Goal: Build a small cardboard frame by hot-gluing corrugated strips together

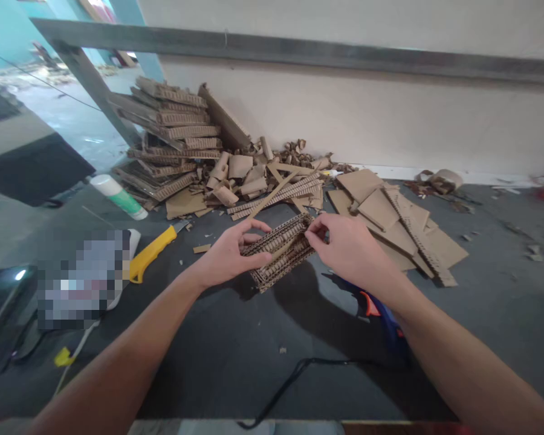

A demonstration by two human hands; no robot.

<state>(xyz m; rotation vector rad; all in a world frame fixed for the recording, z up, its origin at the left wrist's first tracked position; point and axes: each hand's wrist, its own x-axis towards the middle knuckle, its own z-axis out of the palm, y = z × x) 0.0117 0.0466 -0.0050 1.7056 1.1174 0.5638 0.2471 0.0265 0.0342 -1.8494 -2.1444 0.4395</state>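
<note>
A small open box of corrugated cardboard (276, 275) is held tilted above the dark table (236, 374). My left hand (233, 251) grips its left end, thumb on the near side and fingers behind. At the right end, my right hand (338, 238) has thumb and index finger pinched together at the box's far corner; anything small between those fingertips is hidden. Partly covered by my right forearm lies a blue tool with an orange trigger (372, 304), and a black cable (299, 365) runs near the table's front edge.
Stacked corrugated cardboard pieces (181, 130) stand at the back left beside curled scraps (240, 175). Flat cardboard sheets (390, 217) lie at the right. On the left are a yellow cutter (152, 252), a white-green tube (118, 196) and a blurred-out object (88, 278). A metal bar (299, 51) crosses behind.
</note>
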